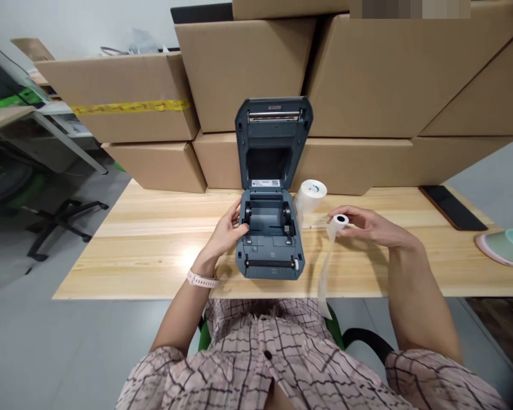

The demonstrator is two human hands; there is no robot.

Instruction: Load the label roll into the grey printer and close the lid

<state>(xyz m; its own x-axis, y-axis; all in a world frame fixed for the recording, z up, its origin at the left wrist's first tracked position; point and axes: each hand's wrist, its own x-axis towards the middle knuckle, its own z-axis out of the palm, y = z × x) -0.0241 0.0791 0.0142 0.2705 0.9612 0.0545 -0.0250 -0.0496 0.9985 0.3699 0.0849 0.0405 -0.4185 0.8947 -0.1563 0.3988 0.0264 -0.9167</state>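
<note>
A dark grey label printer (pixel 271 228) stands on the table with its lid (pixel 274 142) raised and its roll bay bare. My left hand (pixel 227 230) grips the printer's left side, the thumb over the rim and the fingers along the outer wall. To the right of the printer, my right hand (pixel 363 224) pinches a small roll of labels (pixel 339 223) with a dark core hole. A pale strip (pixel 324 279) trails from that roll past the table's front edge. A larger white label roll (pixel 313 193) stands just behind, close to the printer's right side.
Stacked cardboard boxes (pixel 248 74) form a wall along the back of the wooden table (pixel 145 256). A dark phone (pixel 453 206) lies at the right, near a pale green and pink object (pixel 511 246). An office chair (pixel 60 222) is on the floor at left.
</note>
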